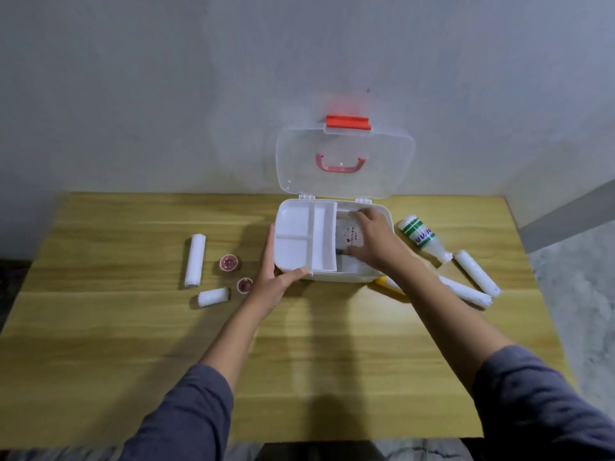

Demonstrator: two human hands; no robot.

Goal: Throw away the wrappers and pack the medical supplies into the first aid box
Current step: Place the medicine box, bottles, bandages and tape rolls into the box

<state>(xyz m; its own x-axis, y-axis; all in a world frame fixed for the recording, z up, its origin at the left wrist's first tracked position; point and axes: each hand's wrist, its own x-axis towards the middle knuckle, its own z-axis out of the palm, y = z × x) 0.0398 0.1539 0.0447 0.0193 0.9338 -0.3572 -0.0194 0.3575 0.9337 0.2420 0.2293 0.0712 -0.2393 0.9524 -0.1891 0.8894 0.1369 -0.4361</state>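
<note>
The white first aid box (382, 207) stands open on the wooden table (299, 344), its clear lid (346, 161) leaning against the wall. A white divided tray (296, 234) sits shifted over the box's left half. My left hand (276, 277) grips the tray's near-left corner. My right hand (372, 237) is inside the box's right half, fingers on a flat printed packet (349, 232). Left of the box lie two gauze rolls (195, 261) (214, 296) and two small red-topped tape rolls (229, 262) (244, 285). On the right lie a green-labelled bottle (422, 237), a yellow tube (387, 282) and two more gauze rolls (477, 272) (466, 291).
The table's back edge meets a plain grey wall (166, 94). Bare wood stretches in front of the box down to the near edge. Grey floor (582, 294) shows past the table's right edge.
</note>
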